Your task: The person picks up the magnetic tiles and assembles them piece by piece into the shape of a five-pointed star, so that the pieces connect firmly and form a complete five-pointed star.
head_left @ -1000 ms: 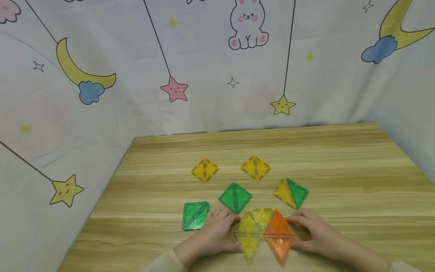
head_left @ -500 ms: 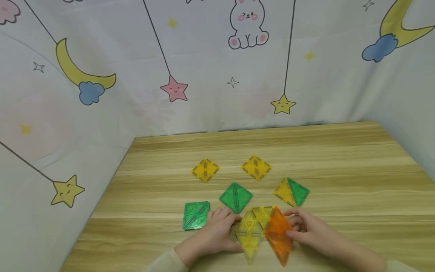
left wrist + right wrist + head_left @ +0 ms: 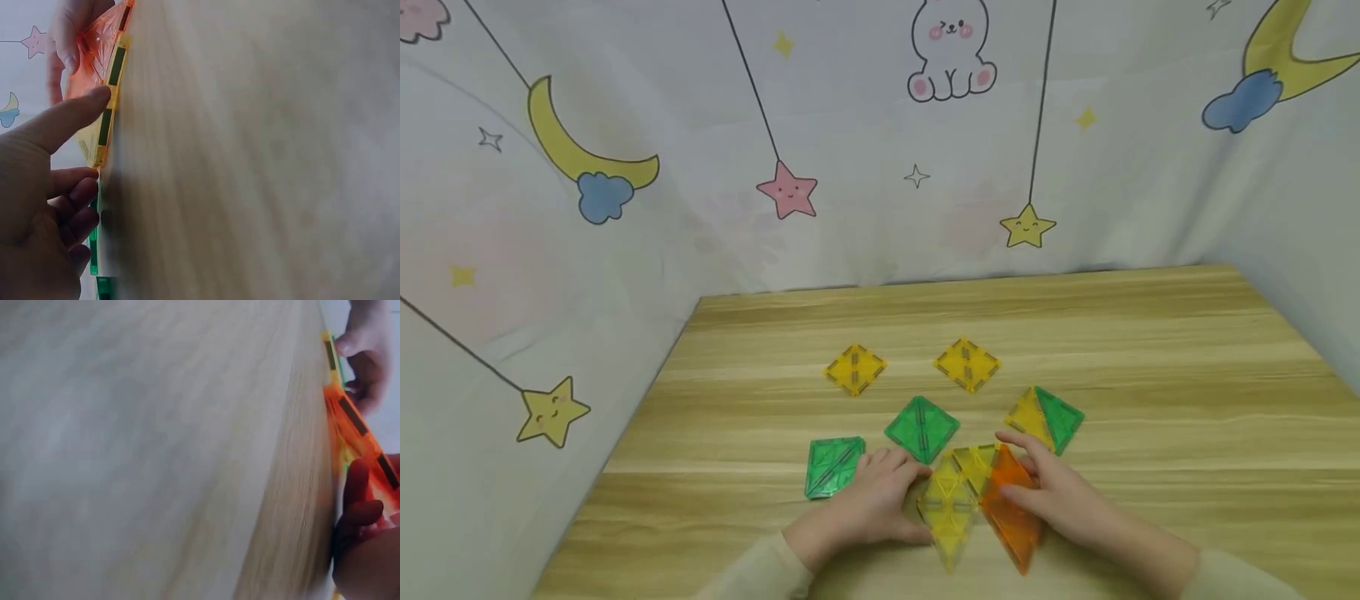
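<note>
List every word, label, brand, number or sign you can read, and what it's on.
None: no readable text shows in any view.
The backdrop bears only drawings, such as a rabbit.
The green tiles, yellow tiles and orange tiles show no lettering I can make out.

We enter orange tiles point(image 3: 1018, 535), yellow tiles point(image 3: 951, 533) and green tiles point(image 3: 830, 462) as translucent plastic, smooth and glossy, the orange faceted. Table point(image 3: 1187, 375) — wood-grain surface, smooth, softly sheened. Backdrop point(image 3: 850, 100) — matt cloth, lightly creased. Sleeves point(image 3: 766, 571): matt cloth; we cannot make out the weave.
</note>
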A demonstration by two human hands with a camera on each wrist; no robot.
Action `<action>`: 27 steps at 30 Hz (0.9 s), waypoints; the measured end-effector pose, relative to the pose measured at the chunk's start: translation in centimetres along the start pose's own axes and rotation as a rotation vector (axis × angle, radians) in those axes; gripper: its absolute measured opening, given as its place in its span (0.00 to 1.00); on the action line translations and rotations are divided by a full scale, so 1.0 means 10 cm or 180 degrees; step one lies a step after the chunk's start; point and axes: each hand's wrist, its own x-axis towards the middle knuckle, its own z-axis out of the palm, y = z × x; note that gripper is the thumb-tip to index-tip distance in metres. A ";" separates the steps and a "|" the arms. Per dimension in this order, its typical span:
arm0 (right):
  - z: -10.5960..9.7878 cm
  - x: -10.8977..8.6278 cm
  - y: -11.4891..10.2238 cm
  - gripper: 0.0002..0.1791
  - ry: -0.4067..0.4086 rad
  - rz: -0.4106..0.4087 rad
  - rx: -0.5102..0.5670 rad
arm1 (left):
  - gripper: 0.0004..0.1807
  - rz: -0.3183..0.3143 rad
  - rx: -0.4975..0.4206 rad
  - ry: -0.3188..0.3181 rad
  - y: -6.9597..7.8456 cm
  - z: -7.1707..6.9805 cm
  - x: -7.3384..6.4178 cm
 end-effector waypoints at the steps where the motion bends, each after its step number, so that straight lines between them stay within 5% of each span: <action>1: 0.00 0.01 0.00 0.37 0.0050 0.0010 -0.0013 | 0.40 0.0008 -0.0016 -0.0014 0.00 -0.02 0.00; 5: 0.00 0.02 -0.01 0.34 0.0211 0.0055 0.0007 | 0.40 0.0013 -0.0130 -0.0054 0.02 -0.06 0.02; 16: 0.04 -0.02 -0.02 0.30 0.0010 -0.0263 0.0598 | 0.51 -0.0020 -0.0410 -0.0129 0.08 -0.03 0.04; 22: 0.06 -0.01 -0.01 0.28 -0.0157 -0.0417 0.1021 | 0.55 -0.0042 -0.1215 -0.0251 0.11 -0.04 0.07; 27: 0.07 0.03 0.01 0.27 -0.0153 -0.0576 0.1182 | 0.43 -0.0120 -0.2311 -0.0180 0.12 -0.03 0.07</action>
